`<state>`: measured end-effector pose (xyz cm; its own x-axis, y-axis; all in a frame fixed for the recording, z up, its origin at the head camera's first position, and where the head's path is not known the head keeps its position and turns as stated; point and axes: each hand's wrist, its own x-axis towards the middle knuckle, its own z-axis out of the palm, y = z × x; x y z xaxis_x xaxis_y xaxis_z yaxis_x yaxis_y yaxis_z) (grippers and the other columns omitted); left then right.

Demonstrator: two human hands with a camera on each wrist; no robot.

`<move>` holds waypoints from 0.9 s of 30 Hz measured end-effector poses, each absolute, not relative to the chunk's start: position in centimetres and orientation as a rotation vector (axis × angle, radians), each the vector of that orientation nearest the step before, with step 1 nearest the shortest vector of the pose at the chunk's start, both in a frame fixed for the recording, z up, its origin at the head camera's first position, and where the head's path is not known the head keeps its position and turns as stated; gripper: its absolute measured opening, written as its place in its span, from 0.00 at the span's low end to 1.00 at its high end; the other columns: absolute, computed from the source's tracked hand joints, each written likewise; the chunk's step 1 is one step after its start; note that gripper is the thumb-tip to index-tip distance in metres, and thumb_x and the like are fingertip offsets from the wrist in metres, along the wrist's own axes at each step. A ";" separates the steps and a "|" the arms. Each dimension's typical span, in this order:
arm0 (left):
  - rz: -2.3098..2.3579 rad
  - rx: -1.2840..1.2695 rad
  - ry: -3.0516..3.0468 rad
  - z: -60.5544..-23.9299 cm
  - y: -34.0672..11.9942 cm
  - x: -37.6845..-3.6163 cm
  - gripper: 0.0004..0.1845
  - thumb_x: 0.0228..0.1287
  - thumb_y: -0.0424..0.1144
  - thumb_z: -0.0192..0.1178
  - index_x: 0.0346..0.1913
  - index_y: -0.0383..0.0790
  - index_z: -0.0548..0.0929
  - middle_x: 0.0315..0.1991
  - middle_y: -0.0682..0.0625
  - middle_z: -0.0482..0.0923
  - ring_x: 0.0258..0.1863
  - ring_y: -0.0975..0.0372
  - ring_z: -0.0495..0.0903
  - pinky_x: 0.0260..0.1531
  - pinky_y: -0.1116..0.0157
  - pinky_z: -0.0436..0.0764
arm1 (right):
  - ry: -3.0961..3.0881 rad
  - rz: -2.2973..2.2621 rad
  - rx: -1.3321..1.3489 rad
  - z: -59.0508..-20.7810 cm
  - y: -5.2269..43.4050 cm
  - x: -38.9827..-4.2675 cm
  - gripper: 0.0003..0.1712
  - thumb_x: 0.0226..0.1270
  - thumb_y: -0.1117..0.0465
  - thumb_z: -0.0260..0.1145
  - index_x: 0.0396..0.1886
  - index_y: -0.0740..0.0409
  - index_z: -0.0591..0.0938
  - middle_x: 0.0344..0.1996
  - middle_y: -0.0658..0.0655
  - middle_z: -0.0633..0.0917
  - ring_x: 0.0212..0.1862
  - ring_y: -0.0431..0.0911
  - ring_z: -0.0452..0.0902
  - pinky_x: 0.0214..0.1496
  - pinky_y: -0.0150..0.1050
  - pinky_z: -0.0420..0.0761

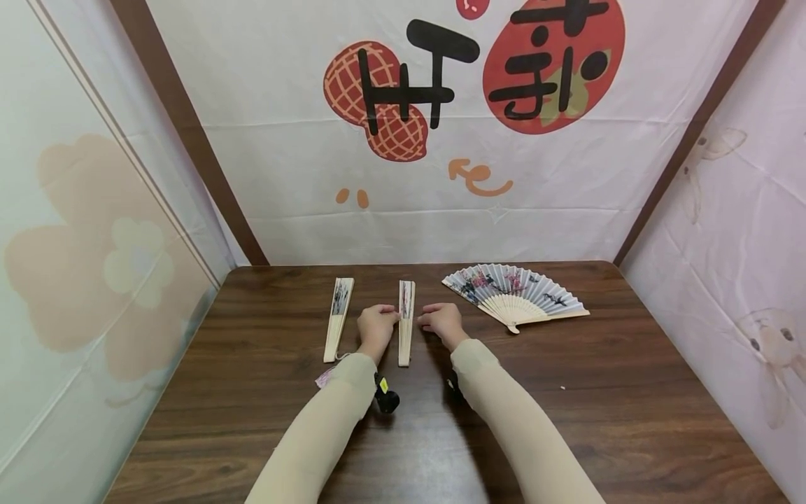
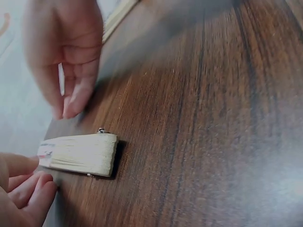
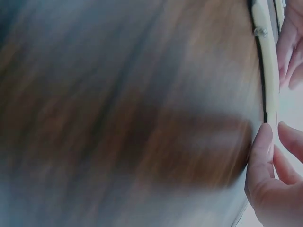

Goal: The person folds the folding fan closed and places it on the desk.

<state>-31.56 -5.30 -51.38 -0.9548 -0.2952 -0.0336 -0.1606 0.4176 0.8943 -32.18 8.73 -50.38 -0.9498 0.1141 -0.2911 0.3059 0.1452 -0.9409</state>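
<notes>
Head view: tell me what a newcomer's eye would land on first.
The open painted fan spread at the back right of the brown wooden table stands out most. Next come the two hands, left hand and right hand, flanking a closed fan at the centre. Another closed fan lies to the left, below a backdrop with bold black characters.
</notes>
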 end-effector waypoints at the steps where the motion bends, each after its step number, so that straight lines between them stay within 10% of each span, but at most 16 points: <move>1: -1.601 0.425 -2.518 -51.3 -5.4 -31.4 0.11 0.59 0.34 0.69 0.43 0.33 0.89 0.39 0.41 0.89 0.44 0.51 0.87 0.47 0.57 0.85 | 2.255 -1.921 0.418 -50.4 9.0 -32.1 0.17 0.59 0.74 0.69 0.50 0.71 0.84 0.52 0.70 0.84 0.39 0.48 0.87 0.47 0.41 0.89; 27: -2.134 0.381 -2.140 -50.4 -4.0 -27.8 0.17 0.59 0.30 0.69 0.49 0.23 0.84 0.41 0.35 0.88 0.30 0.68 0.82 0.33 0.71 0.85 | 2.030 -2.113 0.384 -51.5 15.1 -28.1 0.22 0.65 0.76 0.63 0.59 0.79 0.76 0.47 0.70 0.86 0.35 0.38 0.83 0.56 0.43 0.86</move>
